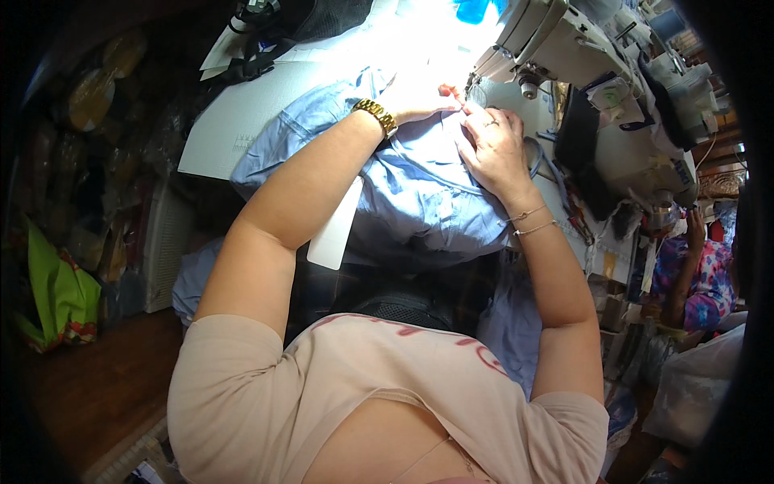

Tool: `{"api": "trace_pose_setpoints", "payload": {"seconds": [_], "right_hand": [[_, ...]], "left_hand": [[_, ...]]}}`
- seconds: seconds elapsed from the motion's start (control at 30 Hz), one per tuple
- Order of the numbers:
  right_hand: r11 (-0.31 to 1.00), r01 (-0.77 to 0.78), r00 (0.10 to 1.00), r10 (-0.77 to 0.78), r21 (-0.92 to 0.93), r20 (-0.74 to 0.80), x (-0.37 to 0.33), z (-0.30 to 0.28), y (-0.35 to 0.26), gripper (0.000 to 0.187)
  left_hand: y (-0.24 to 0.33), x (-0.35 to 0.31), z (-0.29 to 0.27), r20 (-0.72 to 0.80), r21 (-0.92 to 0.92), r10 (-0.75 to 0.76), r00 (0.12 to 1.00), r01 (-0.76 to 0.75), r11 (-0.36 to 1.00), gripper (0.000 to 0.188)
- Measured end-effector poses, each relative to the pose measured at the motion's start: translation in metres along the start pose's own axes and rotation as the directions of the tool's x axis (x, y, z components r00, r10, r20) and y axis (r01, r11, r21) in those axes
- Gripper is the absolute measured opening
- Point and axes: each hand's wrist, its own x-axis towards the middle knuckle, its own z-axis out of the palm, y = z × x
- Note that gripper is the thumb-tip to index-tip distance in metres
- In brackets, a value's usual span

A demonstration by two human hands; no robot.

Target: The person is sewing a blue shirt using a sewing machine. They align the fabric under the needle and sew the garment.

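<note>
A light blue cloth garment lies bunched over the white sewing table and hangs past its front edge. My left hand, washed out by strong light, has its fingers drawn together at the cloth's far edge. A small red-orange patch shows at its fingertips; glare hides what it is. My right hand pinches the cloth beside it, thumb and fingers bent inward. The two hands' fingertips nearly meet, just in front of the needle area of a white sewing machine.
A pale flat strip juts out under my left forearm. Dark straps and mesh lie at the table's far left. A green bag stands at left. Another person in a colourful top is at far right, near a clear plastic bag.
</note>
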Motion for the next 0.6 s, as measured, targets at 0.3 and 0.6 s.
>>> {"api": "trace_pose_setpoints", "payload": {"seconds": [0.3,0.6], "right_hand": [[0.993,-0.038,0.998,0.043,-0.116,0.041,-0.007,0.002,0.002,0.028],[0.986,-0.106,0.994,0.101,-0.128,-0.043,0.0,0.011,0.016,0.024]], "left_hand": [[0.04,-0.012,-0.01,-0.123,0.343,-0.008,0.992,0.05,0.938,0.025],[0.037,0.003,-0.009,-0.135,0.483,-0.017,0.991,0.081,0.872,0.02]]}}
